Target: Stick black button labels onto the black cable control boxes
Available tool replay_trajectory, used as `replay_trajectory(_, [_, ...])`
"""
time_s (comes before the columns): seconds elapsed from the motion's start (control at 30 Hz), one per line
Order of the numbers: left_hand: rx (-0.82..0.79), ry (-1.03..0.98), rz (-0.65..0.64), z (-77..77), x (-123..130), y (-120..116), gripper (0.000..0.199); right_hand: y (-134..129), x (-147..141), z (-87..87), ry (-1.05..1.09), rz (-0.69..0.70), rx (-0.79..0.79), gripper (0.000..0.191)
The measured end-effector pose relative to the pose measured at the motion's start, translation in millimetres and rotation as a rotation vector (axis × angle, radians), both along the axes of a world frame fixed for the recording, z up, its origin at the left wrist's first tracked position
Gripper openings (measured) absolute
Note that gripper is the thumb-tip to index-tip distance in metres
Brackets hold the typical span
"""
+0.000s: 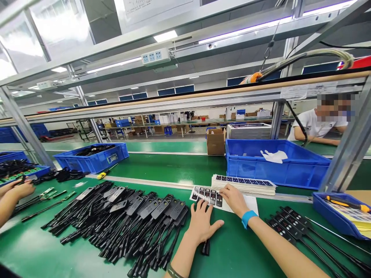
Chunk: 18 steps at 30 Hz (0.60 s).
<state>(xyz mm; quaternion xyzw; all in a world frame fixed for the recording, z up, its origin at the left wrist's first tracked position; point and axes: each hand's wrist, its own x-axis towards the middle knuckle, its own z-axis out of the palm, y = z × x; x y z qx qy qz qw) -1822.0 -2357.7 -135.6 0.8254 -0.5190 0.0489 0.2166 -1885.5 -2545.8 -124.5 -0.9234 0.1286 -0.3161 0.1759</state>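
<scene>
l hand (201, 226) flat on cable (205, 247), r hand (234, 199) at label sheet (207, 195)

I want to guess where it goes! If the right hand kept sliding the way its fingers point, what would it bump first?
The right hand points left along the white sheet of black stickers, so probably the sticker strip itself; depth is unclear.

bright overhead strip lights, sharp focus, wide-angle bending at edges.
</scene>
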Motion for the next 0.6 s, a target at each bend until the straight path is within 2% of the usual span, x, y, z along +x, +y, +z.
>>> replay_trajectory(0.17, [-0.043,0.032,0.024,-1.0,-5,-2,0.072,1,-9,-3.4,-0.196,0.021,0.257,0.025])
replay_trajectory(0.3, [-0.128,0.112,0.041,1.1,-5,-4,0.055,6,-33,6.4,-0.270,-0.056,0.554,0.040])
replay_trajectory(0.47, [-0.343,0.315,0.011,17.5,-22,1,0.043,31,-84,26.4,-0.162,0.022,0.833,0.041])
replay_trajectory(0.6, [-0.390,0.659,-0.083,19.9,-51,5,0.037,56,-121,24.0,0.021,0.149,0.929,0.043])
